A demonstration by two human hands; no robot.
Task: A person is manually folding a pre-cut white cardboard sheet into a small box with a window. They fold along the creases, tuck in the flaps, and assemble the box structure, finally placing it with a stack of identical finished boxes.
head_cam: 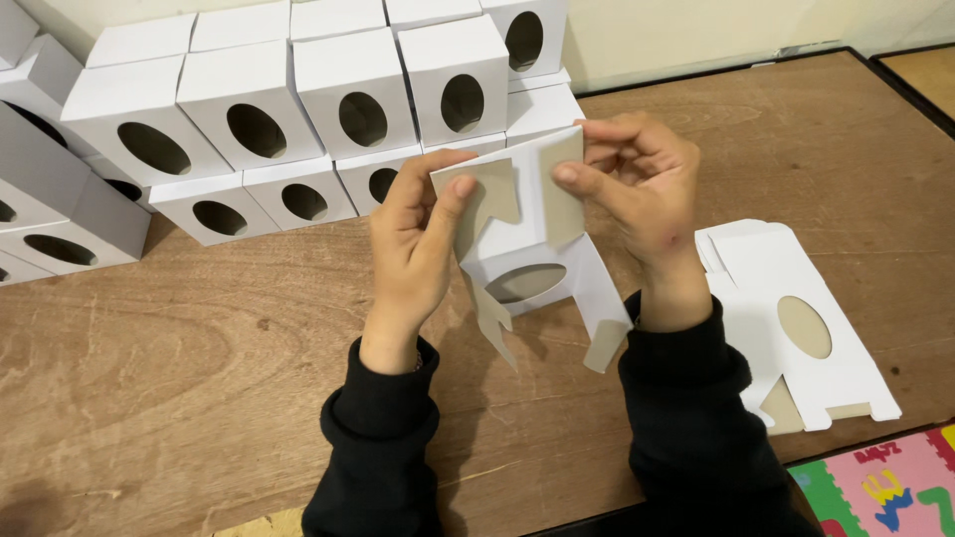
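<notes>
Both hands hold a half-folded white cardboard box (532, 254) with an oval window, raised above the wooden table (199, 358). My left hand (413, 249) pinches its left flap, thumb on the grey-brown inner side. My right hand (637, 189) grips the upper right flap, fingers curled over the top edge. Loose flaps hang down beneath the box. Both wrists wear black sleeves.
Several finished white boxes with oval windows (298, 109) are stacked at the back left. Flat unfolded box blanks (796, 318) lie on the table to the right. A colourful foam mat (885, 487) shows past the table's edge at the lower right.
</notes>
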